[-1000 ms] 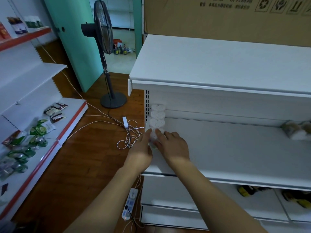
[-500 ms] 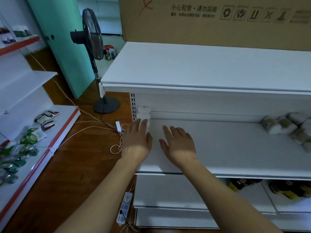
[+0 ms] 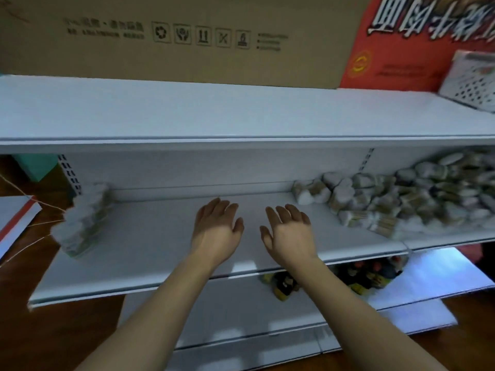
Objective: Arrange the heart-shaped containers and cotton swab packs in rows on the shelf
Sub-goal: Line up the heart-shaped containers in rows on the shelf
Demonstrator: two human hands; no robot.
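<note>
Both hands point(image 3: 217, 231) moved right off blurred white heart-shaped containers point(image 3: 85, 223), empty

A small shop: white retail shelving point(image 3: 241, 167), piled packaged goods point(image 3: 401, 202), and stock cartons point(image 3: 187, 36) on top.

White shelf point(image 3: 166, 236), row of heart-shaped containers point(image 3: 83, 220) at left end, loose pile point(image 3: 401, 202) at right

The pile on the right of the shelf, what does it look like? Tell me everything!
The pile is a loose, jumbled heap of white heart-shaped containers and clear cotton swab packs with tan sticks inside. It lies on the right end of the middle shelf, spreading from its back wall to near its front edge. Neither hand touches it. The picture is blurry, so the count is unclear.
</note>
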